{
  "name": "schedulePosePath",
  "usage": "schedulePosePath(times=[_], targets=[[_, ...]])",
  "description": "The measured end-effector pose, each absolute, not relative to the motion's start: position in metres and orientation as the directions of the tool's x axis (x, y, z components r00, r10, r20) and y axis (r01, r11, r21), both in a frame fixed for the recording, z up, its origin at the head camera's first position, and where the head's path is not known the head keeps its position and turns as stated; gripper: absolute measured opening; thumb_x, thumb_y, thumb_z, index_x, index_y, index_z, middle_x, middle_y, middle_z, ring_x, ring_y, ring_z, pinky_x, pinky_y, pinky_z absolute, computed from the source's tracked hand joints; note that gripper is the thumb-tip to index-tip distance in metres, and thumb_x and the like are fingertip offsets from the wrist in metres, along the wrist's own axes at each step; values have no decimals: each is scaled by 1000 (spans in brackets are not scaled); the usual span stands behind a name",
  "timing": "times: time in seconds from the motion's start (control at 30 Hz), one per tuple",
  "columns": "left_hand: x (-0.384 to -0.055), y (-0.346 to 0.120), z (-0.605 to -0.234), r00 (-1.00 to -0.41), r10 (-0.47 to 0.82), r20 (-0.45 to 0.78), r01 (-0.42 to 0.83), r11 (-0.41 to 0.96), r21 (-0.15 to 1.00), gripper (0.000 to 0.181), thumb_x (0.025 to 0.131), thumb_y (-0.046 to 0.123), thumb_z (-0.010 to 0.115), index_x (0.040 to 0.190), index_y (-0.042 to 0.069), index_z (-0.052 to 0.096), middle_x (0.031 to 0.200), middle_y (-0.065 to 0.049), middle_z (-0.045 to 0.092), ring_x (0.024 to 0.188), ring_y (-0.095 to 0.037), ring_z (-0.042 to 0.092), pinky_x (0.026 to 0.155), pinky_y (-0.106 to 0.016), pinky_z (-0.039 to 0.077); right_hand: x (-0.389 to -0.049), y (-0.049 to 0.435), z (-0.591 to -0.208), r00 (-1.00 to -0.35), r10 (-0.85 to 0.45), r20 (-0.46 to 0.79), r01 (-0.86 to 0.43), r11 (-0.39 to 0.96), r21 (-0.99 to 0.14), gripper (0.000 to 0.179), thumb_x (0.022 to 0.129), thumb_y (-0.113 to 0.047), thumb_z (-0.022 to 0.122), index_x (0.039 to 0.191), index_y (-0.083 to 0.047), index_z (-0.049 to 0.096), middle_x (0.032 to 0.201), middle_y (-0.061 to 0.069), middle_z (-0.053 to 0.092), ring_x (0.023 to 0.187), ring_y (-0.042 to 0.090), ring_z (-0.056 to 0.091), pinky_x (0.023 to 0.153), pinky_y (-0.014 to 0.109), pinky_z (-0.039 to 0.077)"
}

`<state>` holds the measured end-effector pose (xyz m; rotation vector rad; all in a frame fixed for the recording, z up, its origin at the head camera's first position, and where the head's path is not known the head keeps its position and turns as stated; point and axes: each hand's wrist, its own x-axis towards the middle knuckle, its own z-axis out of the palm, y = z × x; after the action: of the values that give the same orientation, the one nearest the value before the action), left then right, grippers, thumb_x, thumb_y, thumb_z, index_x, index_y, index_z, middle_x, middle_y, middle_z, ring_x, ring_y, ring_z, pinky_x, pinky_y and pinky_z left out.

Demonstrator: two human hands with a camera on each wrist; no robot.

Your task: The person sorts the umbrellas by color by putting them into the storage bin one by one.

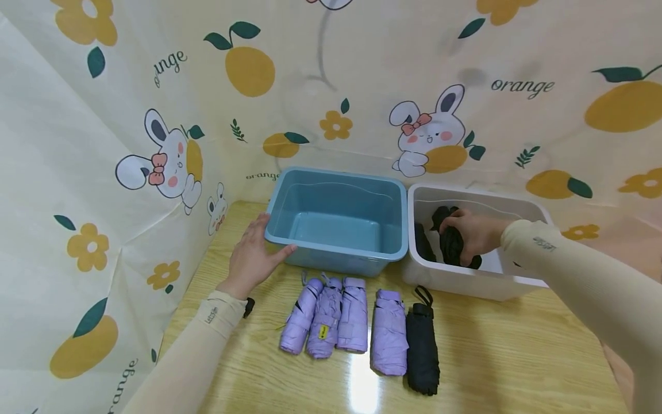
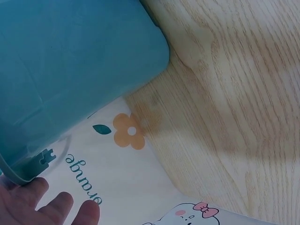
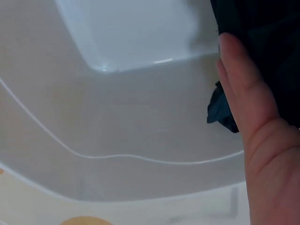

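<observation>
Four purple umbrellas (image 1: pixel 353 322) before the blue bin (image 1: pixel 331 259), left hand (image 1: pixel 254 256) wide at its rim, right grip (image 1: pixel 473 231) around black umbrella (image 1: pixel 451 244).

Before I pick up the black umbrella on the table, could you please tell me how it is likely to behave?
The black umbrella would probably feel fairly stiff lengthwise, as it lies straight in a slim, wrapped bundle. Its wrinkled fabric may give slightly when squeezed. The thin loop at its far end will likely flop.

Bright head view with white glare on the tabletop (image 1: pixel 364 380), dimmer, softer wrist views with hazy shadows.
</observation>
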<state>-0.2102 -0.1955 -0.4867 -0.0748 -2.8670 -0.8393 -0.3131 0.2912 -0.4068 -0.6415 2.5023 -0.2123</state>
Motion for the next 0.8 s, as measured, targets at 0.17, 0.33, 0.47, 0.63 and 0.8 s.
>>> schedulePosePath(times=[0.17,0.33,0.47,0.63,0.8], targets=[[-211,-196,-488,-985,5,174,97,846,524,105,84,71,62,156,4,27,162,-16,25,146,-36,25,109,-57,33,-318,288,-416,-710,-504,-491,-412,864,-290,80,58,-8,93,129,-7,56,139,35,29,108,46,49,80,56,53],[-210,-196,-488,-985,6,170,95,848,522,104,85,70,63,156,4,27,162,-16,24,146,-36,25,111,-55,30,-321,285,-428,-685,-500,-530,-406,866,-291,81,58,-10,95,129,-8,56,141,35,29,115,51,45,85,61,52],[-209,-195,-487,-986,3,164,90,847,524,103,85,67,65,156,3,27,162,-16,24,146,-36,25,112,-55,30,-323,281,-435,-685,-491,-538,-384,871,-307,80,59,-10,96,129,-8,57,141,34,29,115,51,44,88,65,48],[-209,-196,-485,-986,1,164,89,846,526,101,86,66,66,156,4,27,161,-16,25,146,-36,25,112,-54,30,-326,280,-444,-683,-494,-538,-389,870,-304,77,61,-11,95,129,-7,57,140,37,30,110,49,46,84,60,52],[-210,-196,-486,-987,-3,158,81,847,526,102,85,67,65,157,5,26,162,-15,25,146,-35,25,111,-56,31,-328,283,-454,-672,-509,-538,-412,861,-300,77,61,-11,94,128,-6,57,139,39,31,113,51,46,85,60,51]])
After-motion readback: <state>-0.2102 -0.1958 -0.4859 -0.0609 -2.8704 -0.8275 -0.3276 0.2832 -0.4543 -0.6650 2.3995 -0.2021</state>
